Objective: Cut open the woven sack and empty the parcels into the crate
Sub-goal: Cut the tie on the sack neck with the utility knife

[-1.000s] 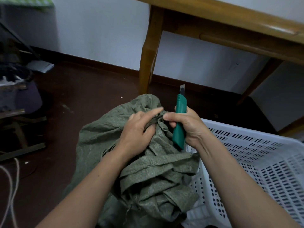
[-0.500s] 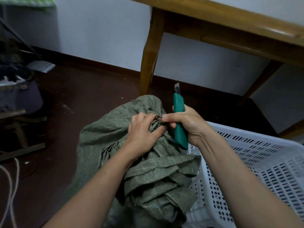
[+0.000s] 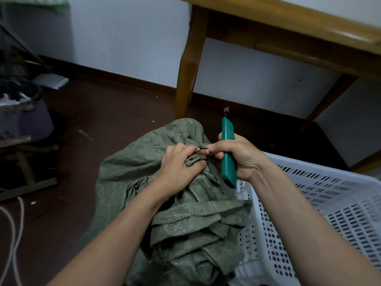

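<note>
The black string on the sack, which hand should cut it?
Right, most likely. The right hand holds the green utility knife, blade out, and pinches the black string. The left hand grips the bunched neck of the sack, steadying it.

The woven sack (image 3: 132, 172) hides its contents and runs off the bottom edge; the crate (image 3: 321, 169) is cut by the right edge. The right hand (image 3: 241, 157) covers the middle of the cutter (image 3: 227, 129).
</note>
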